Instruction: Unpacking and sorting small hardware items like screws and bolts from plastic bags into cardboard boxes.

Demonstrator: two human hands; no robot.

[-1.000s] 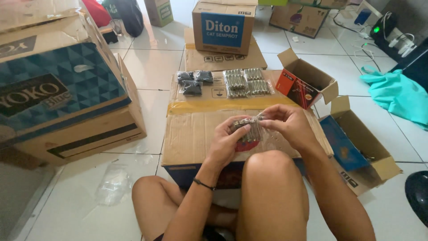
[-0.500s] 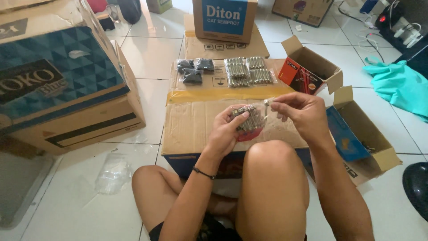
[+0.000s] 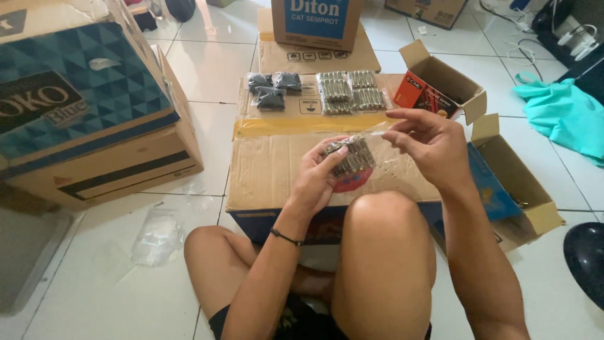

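Note:
I sit on a tiled floor behind a flat cardboard box [image 3: 270, 170] used as a work surface. My left hand [image 3: 318, 179] grips a small clear plastic bag of silvery metal parts [image 3: 350, 156] above the box. My right hand [image 3: 428, 148] pinches the bag's open top edge and stretches it to the right. At the box's far end lie several packed clear bags of the same metal parts [image 3: 349, 91] and three small bags of dark parts [image 3: 272, 88].
A large blue-patterned carton [image 3: 82, 107] stands at the left. An open small box [image 3: 443, 82] and an open carton with blue lining [image 3: 509, 182] sit to the right. A tall printed box [image 3: 318, 22] stands behind. Loose clear plastic [image 3: 154, 236] lies on the floor; a teal cloth [image 3: 560, 113] at right.
My right hand has drawn away from the left, pulling the bag's top edge out to the right. The camera has tilted closer over the box.

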